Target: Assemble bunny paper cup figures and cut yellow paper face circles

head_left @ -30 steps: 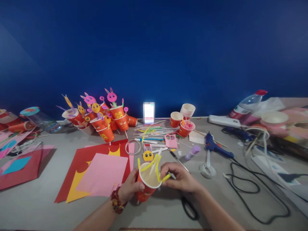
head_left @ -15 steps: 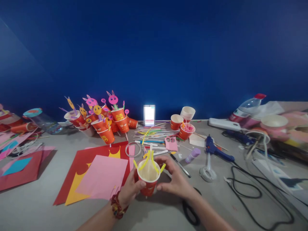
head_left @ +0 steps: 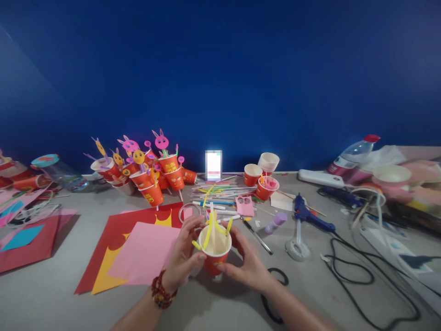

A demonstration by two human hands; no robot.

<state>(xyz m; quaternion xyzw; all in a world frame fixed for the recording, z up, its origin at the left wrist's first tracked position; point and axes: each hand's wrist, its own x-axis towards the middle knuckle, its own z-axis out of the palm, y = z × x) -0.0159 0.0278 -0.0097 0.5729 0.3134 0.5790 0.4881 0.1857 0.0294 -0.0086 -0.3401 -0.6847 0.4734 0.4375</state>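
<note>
A red paper cup (head_left: 211, 265) with a white inside is held at the near middle of the table. A white stick (head_left: 212, 234) stands up inside it, with yellow fuzzy pipe cleaner (head_left: 207, 236) bent around the stick, its ends reaching over the rim. My right hand (head_left: 246, 259) grips the cup, thumb across the front and fingers on the far right side. My left hand (head_left: 182, 250) curves beside the cup's left side, fingers and thumb apart; whether its thumb tip touches the cup, I cannot tell.
Left lie pink paper (head_left: 144, 253) and red card (head_left: 103, 248). Behind stand decorated cups (head_left: 170, 170). Straws and sticks (head_left: 223, 191) lie at the back middle. To the right are a glue stick (head_left: 275, 223), blue glue gun (head_left: 312, 218), tape roll (head_left: 296, 250) and black-handled scissors (head_left: 280, 276).
The cup has shifted slightly right and turned, so the yellow ends point differently. My left hand has loosened from the cup's side, while my right thumb has moved onto its front.
</note>
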